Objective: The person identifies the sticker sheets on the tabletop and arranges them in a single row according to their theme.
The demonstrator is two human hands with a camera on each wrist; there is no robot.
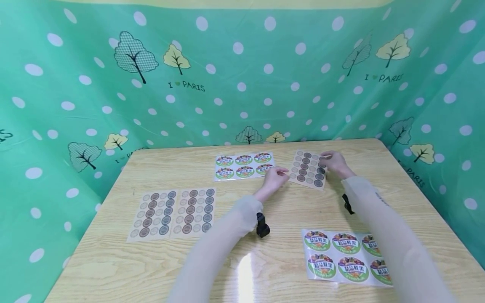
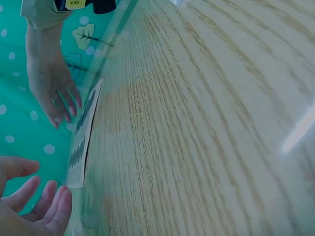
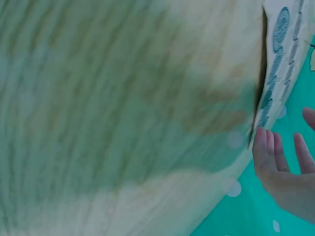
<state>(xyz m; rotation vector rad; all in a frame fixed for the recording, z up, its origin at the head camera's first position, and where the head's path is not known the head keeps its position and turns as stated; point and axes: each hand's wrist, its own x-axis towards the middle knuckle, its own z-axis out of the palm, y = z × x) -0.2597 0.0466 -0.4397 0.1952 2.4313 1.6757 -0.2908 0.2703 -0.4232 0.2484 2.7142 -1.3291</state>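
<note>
A sheet of round brown and dark stickers (image 1: 307, 169) lies at the back right of the table. Beside its left edge is my left hand (image 1: 275, 179), its fingers loosely bent and holding nothing. At the sheet's right edge, my right hand (image 1: 335, 163) overlaps the last column of stickers in the head view. From the right wrist view, the right hand's fingers (image 3: 266, 152) look spread and relaxed, close to the edge of the sheet. A glossy sheet of fruit-label stickers (image 1: 244, 166) lies just left of my left hand.
Two sheets of similar round stickers (image 1: 152, 215) (image 1: 192, 212) lie side by side at the left. Another fruit-label sheet (image 1: 342, 257) is at the front right, partly under the right sleeve (image 1: 401, 244) in view. A dotted green cloth (image 1: 242, 63) hangs behind the wooden table (image 1: 113, 269).
</note>
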